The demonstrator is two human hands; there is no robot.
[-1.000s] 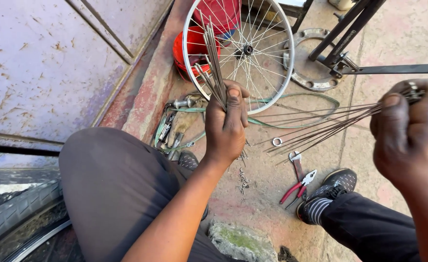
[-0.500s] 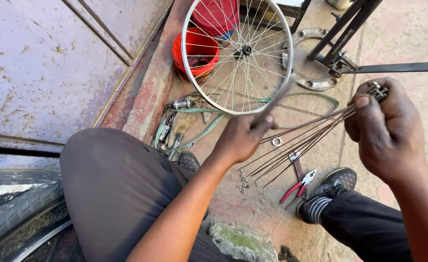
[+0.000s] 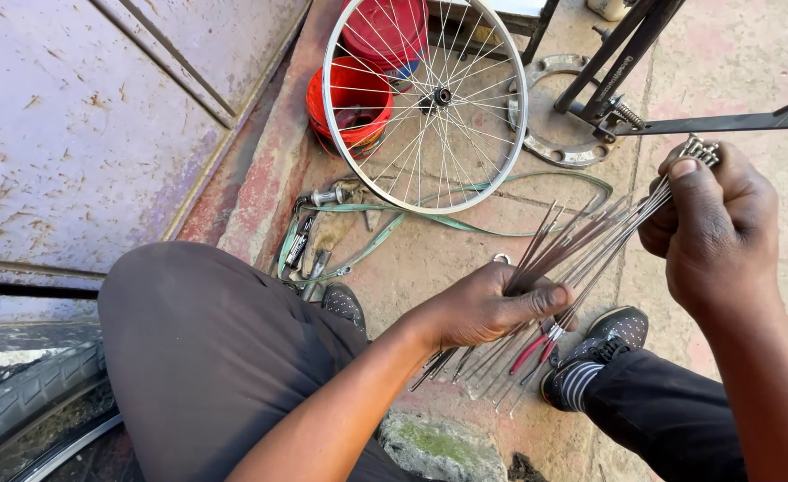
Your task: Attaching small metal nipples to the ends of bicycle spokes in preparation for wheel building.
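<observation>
My right hand (image 3: 711, 234) grips a bundle of thin metal spokes (image 3: 590, 245) by their nippled ends, at the right of the view. The bundle slants down to the left into my left hand (image 3: 487, 308), which is closed around its lower part. The spoke tips poke out below that hand, above the ground. A spoked bicycle wheel (image 3: 425, 103) lies flat on the ground beyond my hands.
Red-handled pliers (image 3: 537, 344) lie by my right shoe (image 3: 604, 335). A red bucket (image 3: 358, 98), a green rim strip (image 3: 465, 223), small tools (image 3: 309, 241) and a metal ring (image 3: 559, 143) lie on the concrete. A black stand (image 3: 644, 89) rises at right, a tyre (image 3: 19, 402) lies at lower left.
My left hand has dropped from the wheel to the lower part of the spoke bundle and closed on it. My right hand has shifted slightly left with the spoke heads.
</observation>
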